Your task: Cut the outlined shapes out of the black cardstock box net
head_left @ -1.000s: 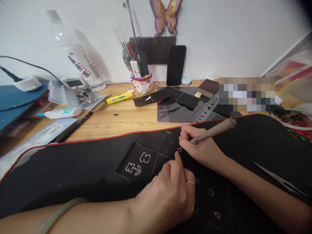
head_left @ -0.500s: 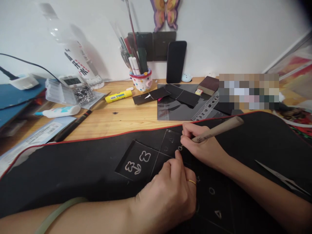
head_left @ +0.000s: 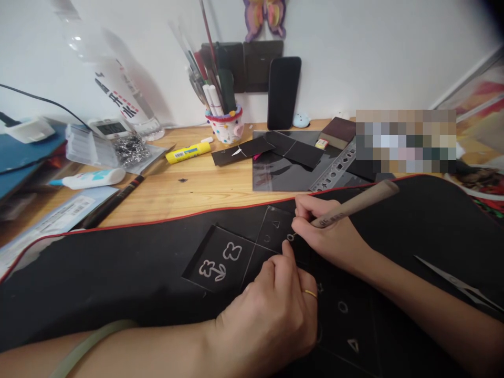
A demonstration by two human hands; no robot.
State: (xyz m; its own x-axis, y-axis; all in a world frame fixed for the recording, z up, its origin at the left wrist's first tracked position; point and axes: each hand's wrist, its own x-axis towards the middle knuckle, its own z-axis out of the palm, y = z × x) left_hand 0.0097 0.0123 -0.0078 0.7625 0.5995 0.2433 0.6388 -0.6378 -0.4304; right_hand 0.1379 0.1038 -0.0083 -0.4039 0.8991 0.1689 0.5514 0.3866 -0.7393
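My right hand (head_left: 326, 226) is closed in a writing grip round a pen (head_left: 354, 205) with a pale grey-beige barrel. The pen's tip rests at a small light circle drawn on black paper (head_left: 271, 223). My left hand (head_left: 271, 304) is curled, its index fingertip pressing the paper just below that circle; its other fingertips are hidden. Folds or lines divide the paper. Outlined flowers (head_left: 214, 265) show on its left part, a triangle and a faint circle on the upper part. Further outlined shapes, including a triangle (head_left: 353, 345), lie to the lower right.
Metal scissors (head_left: 457, 281) lie on the black mat (head_left: 118, 262) by my right forearm. Behind its red edge are a yellow glue stick (head_left: 189, 153), black paper strips (head_left: 244, 150), a stencil ruler (head_left: 334, 170), a decorated pen cup (head_left: 224, 126), a phone (head_left: 284, 93) and a bottle (head_left: 114, 79).
The view has shifted slightly, so the background sits a little higher. My hands and the pen keep nearly the same place at the small circle.
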